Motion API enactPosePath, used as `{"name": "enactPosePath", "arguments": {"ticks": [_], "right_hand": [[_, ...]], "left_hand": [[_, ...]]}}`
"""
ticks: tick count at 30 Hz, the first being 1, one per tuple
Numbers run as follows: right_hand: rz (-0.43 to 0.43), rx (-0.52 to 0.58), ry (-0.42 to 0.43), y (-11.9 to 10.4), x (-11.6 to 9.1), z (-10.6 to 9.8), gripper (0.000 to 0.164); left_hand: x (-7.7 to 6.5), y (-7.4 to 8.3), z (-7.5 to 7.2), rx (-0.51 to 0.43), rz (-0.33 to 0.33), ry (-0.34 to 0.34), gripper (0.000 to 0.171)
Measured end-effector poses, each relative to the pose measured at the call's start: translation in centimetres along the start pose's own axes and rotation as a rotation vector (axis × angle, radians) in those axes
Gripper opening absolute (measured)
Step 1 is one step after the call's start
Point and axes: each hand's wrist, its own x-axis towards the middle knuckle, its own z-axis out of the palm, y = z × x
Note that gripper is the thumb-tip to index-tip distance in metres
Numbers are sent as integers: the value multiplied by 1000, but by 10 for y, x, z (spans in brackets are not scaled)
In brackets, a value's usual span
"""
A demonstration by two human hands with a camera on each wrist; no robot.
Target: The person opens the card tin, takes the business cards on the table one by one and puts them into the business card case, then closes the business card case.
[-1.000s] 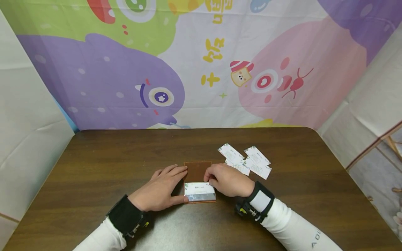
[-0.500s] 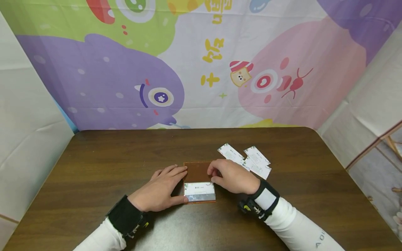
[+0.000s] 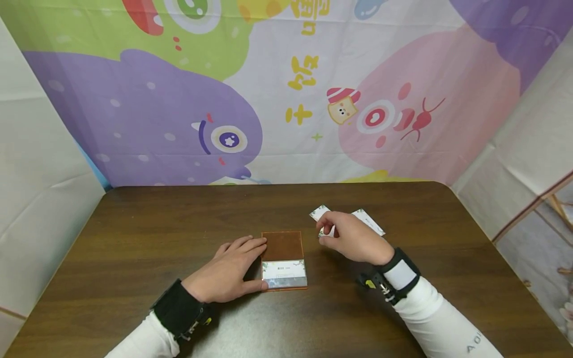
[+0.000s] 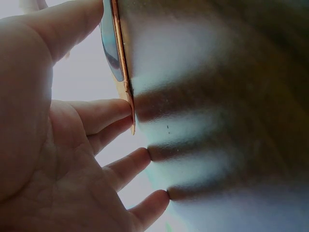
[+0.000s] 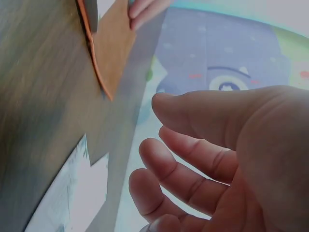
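A brown leather card holder (image 3: 282, 245) lies unfolded on the table, a white printed business card (image 3: 284, 268) in its clear pocket. My left hand (image 3: 228, 271) rests beside it, thumb and fingertips along its left edge. In the left wrist view, the thumb and index finger touch the holder's edge (image 4: 126, 72), while the lower fingertips meet the tabletop. My right hand (image 3: 355, 238) hovers over the loose business cards (image 3: 369, 222), its fingers loosely bent, and partly hides them. Nothing shows between its thumb and fingers in the right wrist view, where the cards (image 5: 72, 193) lie below.
A dark wooden table (image 3: 179, 214) carries everything. Behind it hangs a cartoon-printed cloth (image 3: 295, 164), with white cloth walls (image 3: 49, 199) at the sides. Each wrist wears a black strap with a small camera.
My right hand has moved from the holder's right edge up and right to the loose cards, now covering part of them. The left hand and the holder stay in place.
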Motion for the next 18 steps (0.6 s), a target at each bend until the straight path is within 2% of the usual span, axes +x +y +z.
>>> {"name": "enactPosePath", "arguments": {"ticks": [18], "right_hand": [[126,-119,96,39,-11,-18,30]], "left_hand": [[1,0,1,9,-4,3,87]]}}
